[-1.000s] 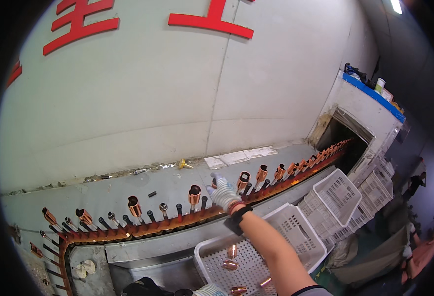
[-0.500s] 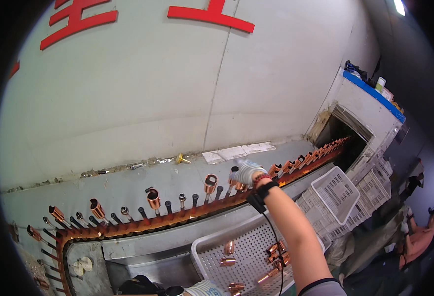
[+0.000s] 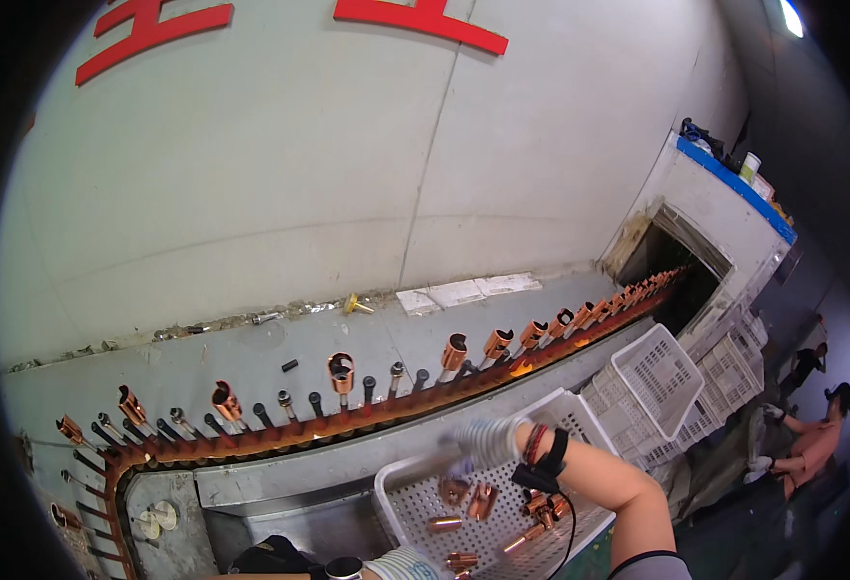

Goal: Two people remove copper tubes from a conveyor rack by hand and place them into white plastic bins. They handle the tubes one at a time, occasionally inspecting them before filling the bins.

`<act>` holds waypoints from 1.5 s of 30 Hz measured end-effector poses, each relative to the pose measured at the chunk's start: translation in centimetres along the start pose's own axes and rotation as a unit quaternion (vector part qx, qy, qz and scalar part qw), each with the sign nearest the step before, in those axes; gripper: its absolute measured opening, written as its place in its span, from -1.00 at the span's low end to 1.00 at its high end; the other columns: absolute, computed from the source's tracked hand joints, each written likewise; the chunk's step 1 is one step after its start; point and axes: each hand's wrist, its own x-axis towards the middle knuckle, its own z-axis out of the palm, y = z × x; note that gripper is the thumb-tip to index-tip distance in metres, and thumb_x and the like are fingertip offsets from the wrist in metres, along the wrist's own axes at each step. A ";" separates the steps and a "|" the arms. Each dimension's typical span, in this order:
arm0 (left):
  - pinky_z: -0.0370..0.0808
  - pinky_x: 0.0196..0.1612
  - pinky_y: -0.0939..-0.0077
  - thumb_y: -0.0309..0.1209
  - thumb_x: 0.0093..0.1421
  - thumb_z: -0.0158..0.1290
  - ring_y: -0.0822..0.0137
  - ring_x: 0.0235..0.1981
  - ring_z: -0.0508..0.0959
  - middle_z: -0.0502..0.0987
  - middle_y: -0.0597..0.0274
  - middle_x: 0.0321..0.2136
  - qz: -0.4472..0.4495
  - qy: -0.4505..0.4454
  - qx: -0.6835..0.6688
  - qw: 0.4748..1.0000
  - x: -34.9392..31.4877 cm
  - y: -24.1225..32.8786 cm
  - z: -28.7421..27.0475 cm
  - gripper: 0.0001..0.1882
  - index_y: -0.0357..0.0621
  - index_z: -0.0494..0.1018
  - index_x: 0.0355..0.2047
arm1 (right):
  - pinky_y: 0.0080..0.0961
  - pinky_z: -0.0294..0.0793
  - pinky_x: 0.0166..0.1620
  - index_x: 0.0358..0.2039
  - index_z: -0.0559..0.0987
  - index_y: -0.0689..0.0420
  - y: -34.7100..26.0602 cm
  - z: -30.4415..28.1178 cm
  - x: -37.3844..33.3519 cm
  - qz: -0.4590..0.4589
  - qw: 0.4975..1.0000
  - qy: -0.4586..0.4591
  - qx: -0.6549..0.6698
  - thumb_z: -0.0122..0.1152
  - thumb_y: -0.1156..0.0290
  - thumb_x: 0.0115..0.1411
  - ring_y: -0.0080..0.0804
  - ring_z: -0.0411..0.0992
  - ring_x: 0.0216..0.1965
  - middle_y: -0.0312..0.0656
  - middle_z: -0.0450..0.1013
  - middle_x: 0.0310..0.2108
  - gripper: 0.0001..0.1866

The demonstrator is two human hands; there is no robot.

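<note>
My right hand [image 3: 488, 443], in a striped knit glove, hangs over a white perforated crate [image 3: 386, 503]. Its fingers are smeared by motion, so I cannot tell whether they grip anything. Just below it, inside the crate, are a copper tube fitting [image 3: 483, 501] and a blurred second copper piece [image 3: 454, 491]. Another copper fitting [image 3: 445, 524] lies to the left, and several more are heaped to the right. At the lower edge my left hand [image 3: 403, 565] shows only its gloved back; its fingers are out of sight beside the crate.
Behind the crate runs a rust-brown conveyor track [image 3: 376, 418] with upright pins, some bearing copper fittings [image 3: 343, 373]. Small flames [image 3: 521, 367] burn along it near a dark tunnel opening [image 3: 671, 256]. Stacked white crates [image 3: 657, 382] stand at right; a person [image 3: 816, 440] is beyond.
My right hand has come from the pins down and toward me over the crate. One more copper fitting shows beneath it. The pins and their fittings have shifted left along the track.
</note>
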 end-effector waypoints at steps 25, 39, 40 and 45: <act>0.47 -0.12 0.24 -0.13 0.08 -0.01 0.09 -0.26 0.57 0.61 0.12 -0.35 -0.075 -0.007 -0.030 0.997 0.7 5.8 0.3 -0.68 -0.06 0.59 -0.38 | -0.25 0.45 0.02 0.04 0.42 0.15 5.9 -11.2 -1.8 0.361 0.915 0.179 -0.006 0.28 0.27 -0.01 0.04 0.47 -0.05 0.15 0.42 -0.02 -0.43; 0.51 -0.13 0.24 -0.16 0.05 0.03 0.05 -0.28 0.60 0.62 0.08 -0.39 -0.089 -0.055 -0.036 0.994 0.6 5.7 -1.5 -0.69 -0.12 0.61 -0.43 | -0.32 0.49 -0.13 -0.15 0.49 0.09 -2.4 0.5 -5.7 0.021 0.987 -0.110 0.112 0.31 0.26 0.11 -0.18 0.48 -0.17 -0.03 0.48 -0.23 -0.67; 0.51 -0.13 0.24 -0.16 0.05 0.03 0.05 -0.28 0.60 0.62 0.08 -0.39 -0.091 -0.055 -0.036 0.994 0.7 5.8 -1.5 -0.69 -0.12 0.61 -0.43 | -0.30 0.49 -0.09 -0.12 0.51 0.08 -2.0 -0.5 -6.0 -0.045 0.988 -0.140 0.055 0.34 0.20 0.10 -0.16 0.48 -0.12 -0.02 0.49 -0.20 -0.62; 0.52 -0.19 0.23 -0.13 0.06 0.04 0.03 -0.31 0.59 0.60 0.04 -0.42 -0.105 -0.032 -0.051 0.993 1.3 5.7 -2.0 -0.68 -0.11 0.58 -0.40 | -0.16 0.41 0.09 -0.07 0.54 0.09 1.8 -11.0 0.8 0.086 0.937 0.317 -0.117 0.29 0.23 0.04 0.04 0.42 -0.01 0.02 0.42 0.03 -0.57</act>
